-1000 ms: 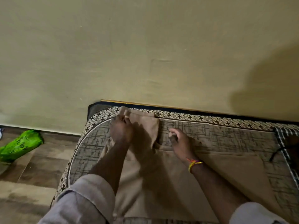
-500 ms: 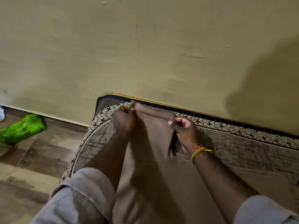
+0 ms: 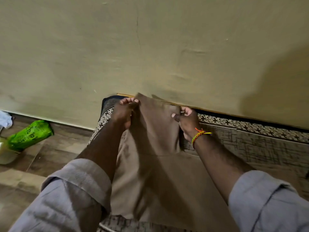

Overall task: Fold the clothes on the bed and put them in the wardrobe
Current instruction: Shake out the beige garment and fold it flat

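Observation:
A tan brown garment [image 3: 155,148] lies on the patterned bed [image 3: 250,144], its far end lifted off the mattress toward the wall. My left hand [image 3: 124,111] pinches the left corner of that raised end. My right hand [image 3: 186,121], with a coloured thread bracelet on the wrist, grips the right corner. The cloth stretches between both hands and runs down toward me between my forearms. Its near part stays flat on the bed. No wardrobe is in view.
A plain yellowish wall [image 3: 150,47] stands directly behind the bed. On the wooden floor [image 3: 50,156] at the left lie a green plastic packet [image 3: 30,134] and a pale container [image 3: 5,153]. A bit of white cloth [image 3: 5,118] shows at the far left edge.
Both hands went from resting on the folded leg end to gripping its two corners and have lifted that end up toward the wall. The view has tilted slightly left.

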